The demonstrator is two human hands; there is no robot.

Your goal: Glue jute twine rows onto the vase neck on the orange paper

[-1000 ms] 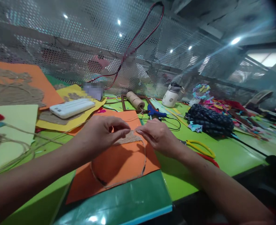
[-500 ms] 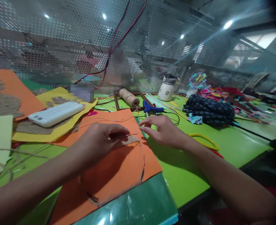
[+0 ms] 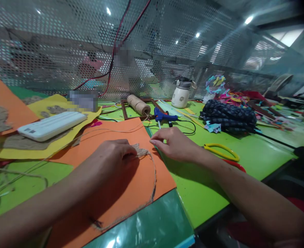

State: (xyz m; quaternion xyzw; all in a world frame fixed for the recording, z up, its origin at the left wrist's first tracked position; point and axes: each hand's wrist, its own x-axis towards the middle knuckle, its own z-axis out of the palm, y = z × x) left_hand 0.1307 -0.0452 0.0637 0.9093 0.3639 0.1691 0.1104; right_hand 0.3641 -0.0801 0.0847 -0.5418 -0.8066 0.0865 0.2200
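An orange paper sheet [image 3: 131, 182] lies before me, bearing a rounded outline of jute twine [image 3: 155, 175]. At the outline's top sits a small patch of twine strands laid side by side [image 3: 142, 151]. My left hand [image 3: 113, 151] rests over the sheet, its fingers closed on the twine at the patch's left end; the fingertips are partly hidden. To the right of the patch, my right hand [image 3: 172, 143] is held in a pinch near the paper's right edge. Whatever may be between its thumb and forefinger is too small to see.
Behind the hands are a blue glue gun [image 3: 164, 116] and a twine roll [image 3: 138, 104]. A white power bank [image 3: 53, 126] lies left on yellow paper. Yellow-and-red handles [image 3: 222, 151] lie beside my right forearm. Farther back stand a white bottle [image 3: 180, 95] and a dark checked umbrella [image 3: 226, 117].
My left hand has lowered and moved slightly left, its fingers now closer to the paper. More of the twine patch shows. My right hand keeps its pinch, and the view has shifted a little.
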